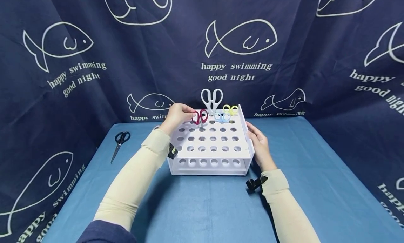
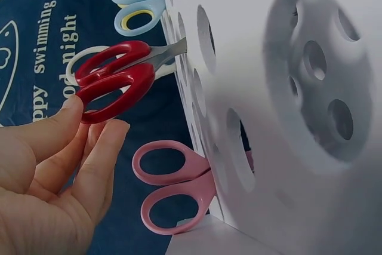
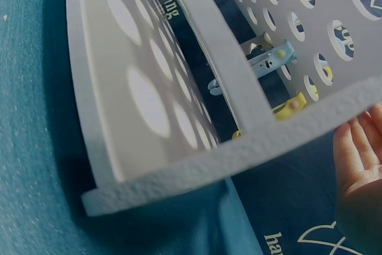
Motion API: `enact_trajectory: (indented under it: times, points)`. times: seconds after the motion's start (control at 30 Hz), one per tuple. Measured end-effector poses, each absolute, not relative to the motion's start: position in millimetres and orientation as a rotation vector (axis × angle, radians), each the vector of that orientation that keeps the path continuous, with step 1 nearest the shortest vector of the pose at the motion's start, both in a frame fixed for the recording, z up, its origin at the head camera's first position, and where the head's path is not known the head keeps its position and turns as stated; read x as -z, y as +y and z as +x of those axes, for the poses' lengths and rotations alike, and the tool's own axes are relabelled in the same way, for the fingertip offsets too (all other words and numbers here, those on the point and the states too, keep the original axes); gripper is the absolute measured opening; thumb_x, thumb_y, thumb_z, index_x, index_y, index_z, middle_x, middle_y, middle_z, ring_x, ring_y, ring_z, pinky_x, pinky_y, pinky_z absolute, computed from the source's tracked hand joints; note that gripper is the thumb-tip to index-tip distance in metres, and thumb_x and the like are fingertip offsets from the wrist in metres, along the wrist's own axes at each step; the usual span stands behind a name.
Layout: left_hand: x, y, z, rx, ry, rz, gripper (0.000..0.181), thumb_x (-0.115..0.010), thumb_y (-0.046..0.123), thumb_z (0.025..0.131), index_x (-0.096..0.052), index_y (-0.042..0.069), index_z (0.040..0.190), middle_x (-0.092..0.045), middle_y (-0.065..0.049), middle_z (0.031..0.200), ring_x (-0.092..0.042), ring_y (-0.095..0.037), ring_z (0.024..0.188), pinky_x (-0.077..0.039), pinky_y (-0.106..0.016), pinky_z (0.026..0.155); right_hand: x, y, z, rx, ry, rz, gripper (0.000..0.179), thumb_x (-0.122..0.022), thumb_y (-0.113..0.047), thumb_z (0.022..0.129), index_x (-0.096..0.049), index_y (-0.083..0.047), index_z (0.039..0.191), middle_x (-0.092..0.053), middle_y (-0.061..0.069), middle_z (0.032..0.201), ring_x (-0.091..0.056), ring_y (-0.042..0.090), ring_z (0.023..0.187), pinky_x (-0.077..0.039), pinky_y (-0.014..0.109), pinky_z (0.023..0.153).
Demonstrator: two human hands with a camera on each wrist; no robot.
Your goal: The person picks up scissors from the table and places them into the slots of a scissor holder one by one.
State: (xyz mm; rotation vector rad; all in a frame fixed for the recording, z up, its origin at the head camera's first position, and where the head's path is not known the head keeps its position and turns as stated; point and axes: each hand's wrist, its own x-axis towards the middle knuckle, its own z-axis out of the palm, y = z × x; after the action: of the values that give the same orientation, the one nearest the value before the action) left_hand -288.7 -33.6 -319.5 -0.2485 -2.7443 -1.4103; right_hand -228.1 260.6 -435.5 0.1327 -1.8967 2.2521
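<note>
My left hand pinches one loop of the red-handled scissors between thumb and fingers. In the left wrist view, their metal blades point into a hole of the white rack. My right hand rests its fingers against the rack's right side panel; in the right wrist view, those fingers look nearly straight. White scissors, yellow scissors and light blue scissors stand in the back of the rack. Pink scissors stand in it near my left hand, mostly hidden by that arm in the head view.
Black scissors lie on the blue tablecloth left of the rack. A dark blue curtain with white fish drawings hangs behind and at both sides. The rack has two perforated levels with rows of round holes.
</note>
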Motion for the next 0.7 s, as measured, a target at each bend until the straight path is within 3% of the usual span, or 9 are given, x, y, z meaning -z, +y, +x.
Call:
enact_trajectory:
  times: [0.2, 0.43, 0.67, 0.7]
  points:
    - [321.2, -34.5, -289.7, 1.447, -2.727, -0.264, 0.017, -0.072, 0.010, 0.086, -0.075, 0.000, 0.100, -0.074, -0.016, 0.099, -0.072, -0.022, 0.086, -0.060, -0.027, 0.075, 438.0, 260.7, -229.5, -2.240, -1.909, 0.130, 0.047, -0.050, -0.019, 0.100, -0.045, -0.008, 0.145, -0.043, 0.017, 0.148, -0.053, 0.008, 0.118, -0.049, 0.014, 0.090]
    - [318.3, -35.6, -288.1, 1.386, -2.740, -0.276, 0.018, -0.071, 0.011, 0.086, -0.075, 0.003, 0.102, -0.074, -0.014, 0.100, -0.066, -0.013, 0.077, -0.055, -0.019, 0.066, 436.3, 261.4, -228.2, -2.233, -1.923, 0.123, 0.047, -0.050, -0.018, 0.100, -0.044, -0.007, 0.145, -0.043, 0.018, 0.149, -0.053, 0.007, 0.118, -0.049, 0.013, 0.090]
    - [316.5, -40.4, -287.1, 1.405, -2.687, -0.292, 0.020, -0.070, 0.009, 0.086, -0.075, 0.004, 0.105, -0.074, -0.015, 0.099, -0.068, -0.023, 0.078, -0.060, -0.039, 0.076, 435.4, 261.7, -227.7, -2.240, -1.915, 0.148, 0.048, -0.050, -0.018, 0.100, -0.043, -0.006, 0.146, -0.041, 0.018, 0.150, -0.052, 0.009, 0.119, -0.049, 0.014, 0.090]
    - [315.1, -40.8, -286.9, 1.413, -2.681, -0.289, 0.020, -0.071, 0.009, 0.086, -0.075, 0.005, 0.105, -0.074, -0.014, 0.099, -0.068, -0.023, 0.080, -0.060, -0.037, 0.075, 434.6, 262.0, -228.1, -2.237, -1.914, 0.146, 0.048, -0.050, -0.018, 0.100, -0.043, -0.006, 0.146, -0.041, 0.018, 0.150, -0.052, 0.008, 0.120, -0.049, 0.013, 0.091]
